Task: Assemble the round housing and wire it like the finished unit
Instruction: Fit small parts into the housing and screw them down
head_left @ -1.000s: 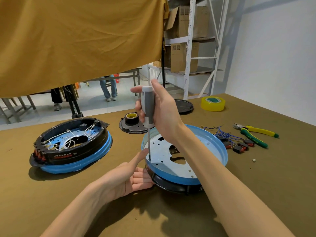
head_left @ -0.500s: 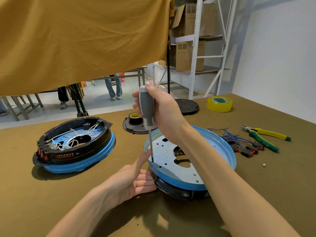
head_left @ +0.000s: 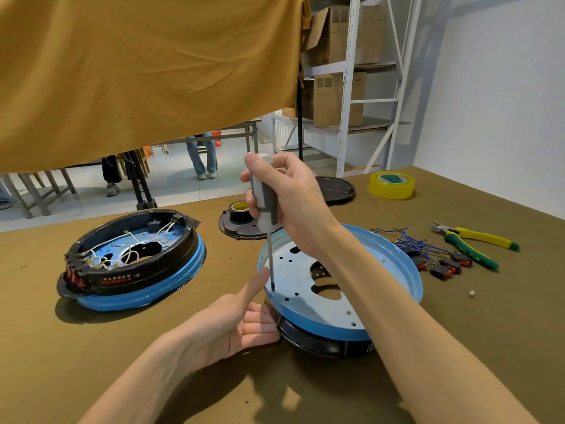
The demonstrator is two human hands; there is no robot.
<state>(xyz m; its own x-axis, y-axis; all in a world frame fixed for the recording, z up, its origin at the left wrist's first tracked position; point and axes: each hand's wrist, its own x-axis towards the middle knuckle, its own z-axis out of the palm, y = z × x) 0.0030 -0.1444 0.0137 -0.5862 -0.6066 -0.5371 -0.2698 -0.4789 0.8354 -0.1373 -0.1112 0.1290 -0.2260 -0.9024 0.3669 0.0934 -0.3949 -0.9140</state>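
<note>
My right hand (head_left: pixel 287 197) is wrapped around the grey handle of the screwdriver (head_left: pixel 265 206), holding it upright with its tip down on the metal plate (head_left: pixel 305 289) inside the round housing (head_left: pixel 394 264), near that plate's left rim. My left hand (head_left: pixel 232 322) lies palm up with fingers straight against the housing's left side, thumb raised beside the shaft. The housing sits toward the table's (head_left: pixel 91 347) near middle; the finished unit (head_left: pixel 131 258) stands well apart toward the left edge.
</note>
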